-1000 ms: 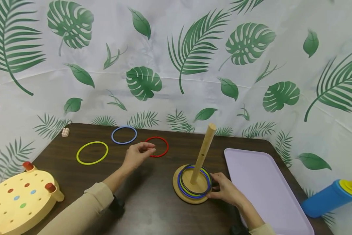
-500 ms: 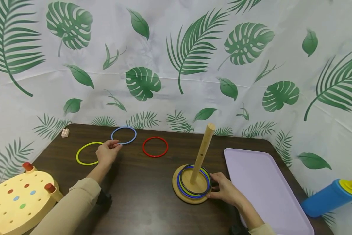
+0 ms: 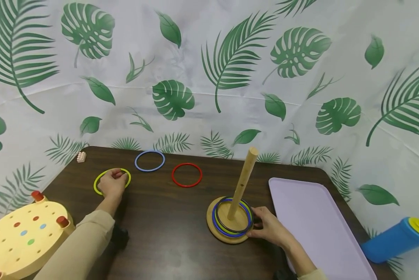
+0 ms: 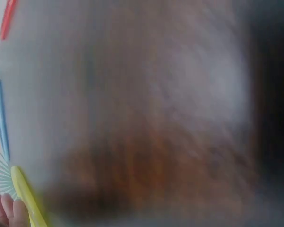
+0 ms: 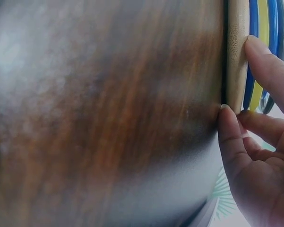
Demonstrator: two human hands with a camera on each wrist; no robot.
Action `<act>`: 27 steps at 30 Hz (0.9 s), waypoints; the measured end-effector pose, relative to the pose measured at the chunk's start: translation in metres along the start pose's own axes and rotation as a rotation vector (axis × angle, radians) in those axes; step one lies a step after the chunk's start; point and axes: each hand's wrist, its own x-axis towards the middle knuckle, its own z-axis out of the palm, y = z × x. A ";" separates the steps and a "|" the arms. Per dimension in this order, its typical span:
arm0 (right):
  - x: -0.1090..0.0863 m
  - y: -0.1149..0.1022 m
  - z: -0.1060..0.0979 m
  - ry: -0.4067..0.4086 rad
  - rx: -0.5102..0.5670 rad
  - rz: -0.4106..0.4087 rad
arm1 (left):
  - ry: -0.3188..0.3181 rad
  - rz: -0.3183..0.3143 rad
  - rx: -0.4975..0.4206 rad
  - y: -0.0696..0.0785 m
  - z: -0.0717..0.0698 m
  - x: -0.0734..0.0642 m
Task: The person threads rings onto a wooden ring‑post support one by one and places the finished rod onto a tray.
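On the dark table stands a wooden ring-toss stand [image 3: 242, 186] with a round base and an upright peg. Blue, yellow and black rings [image 3: 248, 212] lie stacked around the peg. My right hand [image 3: 270, 229] grips the base's right edge, with its fingertips [image 5: 257, 45] against the wood beside the lowest blue ring. At the left, my left hand [image 3: 113, 184] is over a yellow ring [image 3: 100, 177] that lies flat, its fingers loosely bent. Whether they touch the ring is hidden. A light blue ring [image 3: 149, 170] and a red ring [image 3: 187, 186] lie further right.
A lilac tray [image 3: 307, 221] lies at the right, with a blue and yellow cylinder [image 3: 395, 239] beyond it. A round cream pegboard toy [image 3: 23, 241] with red-capped posts is at the front left. A small pink block [image 3: 81, 156] sits in the far left corner.
My left hand has moved left from beside the red ring, past the light blue ring, to above the yellow ring. The right hand has stayed on the stand's base.
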 end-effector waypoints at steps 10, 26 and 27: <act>0.001 -0.001 0.000 0.008 -0.004 0.017 | -0.158 0.115 0.235 -0.011 -0.004 0.002; 0.000 0.001 0.001 0.006 0.004 0.017 | -0.247 0.290 0.458 -0.012 -0.004 0.002; 0.000 0.001 0.001 0.006 0.004 0.018 | -0.262 0.300 0.470 -0.012 -0.004 0.002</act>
